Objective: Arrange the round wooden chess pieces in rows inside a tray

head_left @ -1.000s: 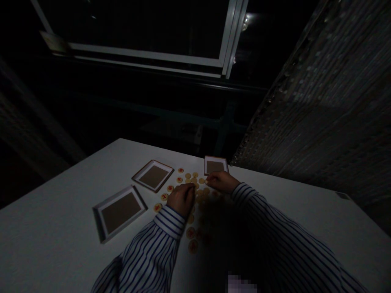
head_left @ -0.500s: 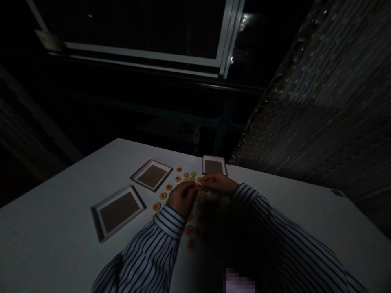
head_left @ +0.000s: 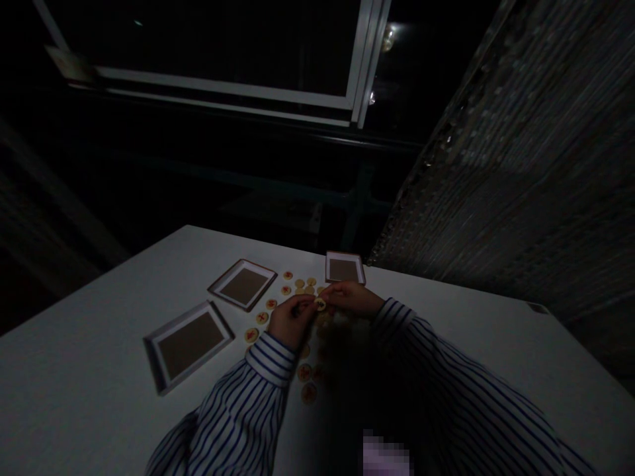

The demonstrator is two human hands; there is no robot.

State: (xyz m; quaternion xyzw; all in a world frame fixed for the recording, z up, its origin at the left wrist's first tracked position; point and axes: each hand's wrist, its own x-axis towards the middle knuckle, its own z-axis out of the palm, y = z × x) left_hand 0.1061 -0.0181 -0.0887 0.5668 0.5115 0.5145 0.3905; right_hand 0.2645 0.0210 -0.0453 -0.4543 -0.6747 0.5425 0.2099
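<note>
Between my two hands is a round Chinese chess piece (head_left: 320,304) with a dark character on its face. My left hand (head_left: 288,320) pinches its left edge with thumb and fingertips. From the other side, the fingertips of my right hand (head_left: 356,299) close on the same piece. Below and around the hands lie several more pale round pieces, partly hidden by fingers and shadow. To the left runs a slanting row of red-marked pieces, among them one red-marked piece (head_left: 251,335). Nearer to me lies another red-marked piece (head_left: 308,393).
Three shallow trays stand on the white table (head_left: 99,344): a left tray (head_left: 225,316), a middle tray (head_left: 270,272) and a far right tray (head_left: 346,254). A beaded curtain (head_left: 496,165) hangs at the right. Behind the table is a dark window with a pale frame (head_left: 223,87).
The piece between my fingers has tilted, and its marked face shows more clearly. Both hands keep their hold in nearly the same place. The whole view has shifted slightly.
</note>
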